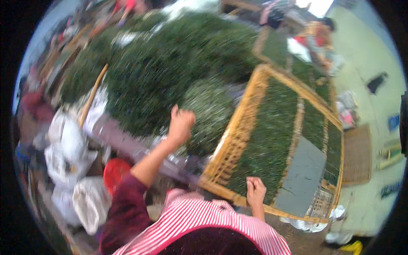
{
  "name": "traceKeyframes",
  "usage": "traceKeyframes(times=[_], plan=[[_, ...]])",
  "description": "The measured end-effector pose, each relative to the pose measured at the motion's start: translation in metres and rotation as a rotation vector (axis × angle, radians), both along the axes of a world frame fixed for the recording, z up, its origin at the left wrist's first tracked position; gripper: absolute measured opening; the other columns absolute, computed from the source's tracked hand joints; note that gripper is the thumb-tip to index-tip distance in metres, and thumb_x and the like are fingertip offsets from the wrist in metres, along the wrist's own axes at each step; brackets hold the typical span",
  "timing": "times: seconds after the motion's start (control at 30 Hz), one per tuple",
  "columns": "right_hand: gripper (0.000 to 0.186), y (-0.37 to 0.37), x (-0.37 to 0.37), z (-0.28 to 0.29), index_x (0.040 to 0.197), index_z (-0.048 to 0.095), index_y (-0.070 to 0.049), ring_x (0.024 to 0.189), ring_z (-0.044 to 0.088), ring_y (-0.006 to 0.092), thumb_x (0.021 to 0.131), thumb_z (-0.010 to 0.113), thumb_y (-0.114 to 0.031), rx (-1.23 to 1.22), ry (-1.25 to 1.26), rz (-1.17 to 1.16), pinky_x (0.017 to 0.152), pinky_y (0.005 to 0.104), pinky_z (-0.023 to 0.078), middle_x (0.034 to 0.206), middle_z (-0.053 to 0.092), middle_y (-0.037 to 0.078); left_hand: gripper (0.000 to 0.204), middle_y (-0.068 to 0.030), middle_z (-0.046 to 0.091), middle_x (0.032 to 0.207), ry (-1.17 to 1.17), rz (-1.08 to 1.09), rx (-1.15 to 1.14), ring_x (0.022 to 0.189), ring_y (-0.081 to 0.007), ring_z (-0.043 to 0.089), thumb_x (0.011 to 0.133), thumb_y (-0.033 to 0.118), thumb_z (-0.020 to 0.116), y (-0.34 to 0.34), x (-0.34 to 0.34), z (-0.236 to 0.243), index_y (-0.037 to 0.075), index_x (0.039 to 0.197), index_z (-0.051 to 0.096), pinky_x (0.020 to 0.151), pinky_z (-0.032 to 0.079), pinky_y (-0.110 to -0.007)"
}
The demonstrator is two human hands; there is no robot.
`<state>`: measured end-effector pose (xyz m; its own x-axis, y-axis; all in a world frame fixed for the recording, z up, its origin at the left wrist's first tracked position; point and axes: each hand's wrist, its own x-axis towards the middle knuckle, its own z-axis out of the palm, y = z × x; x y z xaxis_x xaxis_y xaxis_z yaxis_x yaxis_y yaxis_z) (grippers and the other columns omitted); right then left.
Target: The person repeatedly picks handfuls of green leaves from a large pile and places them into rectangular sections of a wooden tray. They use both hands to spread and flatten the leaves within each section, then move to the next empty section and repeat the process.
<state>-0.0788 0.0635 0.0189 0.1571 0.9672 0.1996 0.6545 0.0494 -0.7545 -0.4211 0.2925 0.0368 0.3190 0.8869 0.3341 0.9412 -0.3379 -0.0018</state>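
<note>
My left hand (182,124) is raised in front of a pale green heap of leaves (209,111), its fingers curled and the thumb sticking up. Whether anything is inside that fist is hidden by blur. Lower and to the right, my right hand (256,190) is over the near edge of a large bamboo-framed tray (227,142), fingers drawn together. What it holds, if anything, I cannot make out. Dark green leaves (267,131) cover much of the tray, and a flat grey board (302,174) lies across its right part.
Beyond lies a big mound of green leaves (170,55), with a wooden pole (92,95) at its left. White sacks (90,203) and a red basin (115,174) stand at left. A person (316,40) bends over another tray at far right. A woven panel (357,155) leans by the pale wall.
</note>
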Motion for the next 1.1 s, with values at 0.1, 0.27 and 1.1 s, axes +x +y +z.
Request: traceKeyframes(times=[0.1, 0.27, 1.1], plan=[[0.008, 0.028, -0.069, 0.007, 0.091, 0.070, 0.000, 0.084, 0.069, 0.0304, 0.088, 0.065, -0.006, -0.069, 0.032, 0.224, 0.076, 0.0357, 0.055, 0.096, 0.070, 0.014, 0.035, -0.0107, 0.063, 0.103, -0.109, 0.294, -0.214, 0.108, -0.0319, 0.059, 0.070, 0.006, 0.073, 0.025, -0.129, -0.013, 0.013, 0.103, 0.065, 0.108, 0.030, -0.054], [0.009, 0.064, -0.096, 0.034, 0.092, 0.071, 0.000, 0.085, 0.070, 0.0303, 0.086, 0.066, -0.003, -0.228, -0.103, 0.270, 0.077, 0.0362, 0.055, 0.096, 0.071, 0.014, 0.121, -0.0184, 0.012, 0.164, -0.095, 0.515, -0.203, 0.149, -0.0433, 0.018, 0.063, 0.043, 0.090, 0.070, -0.213, -0.028, 0.019, 0.157, 0.019, 0.110, 0.025, -0.070], [0.005, 0.121, -0.023, 0.043, 0.084, 0.069, 0.000, 0.078, 0.070, 0.0293, 0.085, 0.066, -0.003, -0.109, -0.147, 0.401, 0.071, 0.0370, 0.056, 0.096, 0.073, 0.012, 0.030, -0.0015, 0.065, 0.080, -0.869, 0.392, 0.163, 0.074, -0.0128, 0.059, 0.068, 0.001, 0.070, 0.178, -0.274, 0.190, 0.010, 0.098, 0.071, 0.070, 0.048, -0.027]])
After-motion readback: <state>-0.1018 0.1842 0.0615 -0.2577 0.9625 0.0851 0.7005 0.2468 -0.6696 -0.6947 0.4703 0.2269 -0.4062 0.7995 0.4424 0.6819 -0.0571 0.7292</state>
